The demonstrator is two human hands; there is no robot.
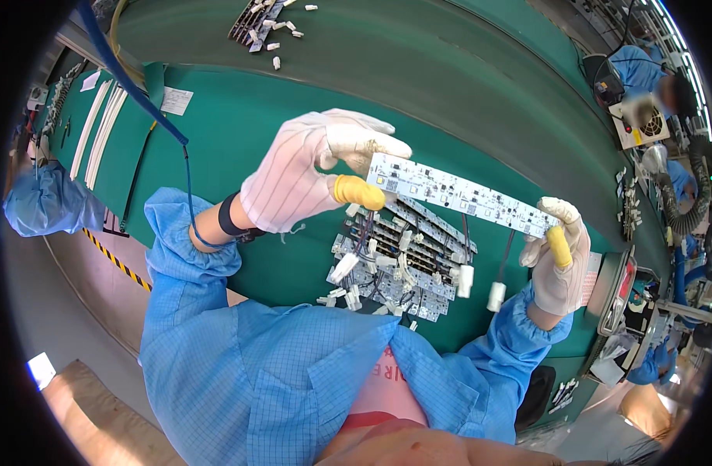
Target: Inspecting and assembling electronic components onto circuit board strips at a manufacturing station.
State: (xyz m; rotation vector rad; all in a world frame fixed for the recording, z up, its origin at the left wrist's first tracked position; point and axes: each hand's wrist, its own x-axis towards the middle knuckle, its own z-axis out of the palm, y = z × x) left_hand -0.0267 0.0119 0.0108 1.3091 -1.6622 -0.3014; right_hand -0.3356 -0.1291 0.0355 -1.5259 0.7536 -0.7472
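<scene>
Both gloved hands hold a long white circuit strip (pixel 461 196) level above the green bench (pixel 232 132). The left hand (pixel 309 175) pinches its left end between thumb and fingers; the right hand (pixel 559 260) grips the right end the same way. Below the strip, a pile of similar boards with wires and white connectors (pixel 395 268) lies on the bench.

A green bench (pixel 239 132) carries a heap of white circuit boards (pixel 395 260) near its front edge; white strips (pixel 100 124) lie along its left edge; small connectors (pixel 274 31) sit at the far edge.
</scene>
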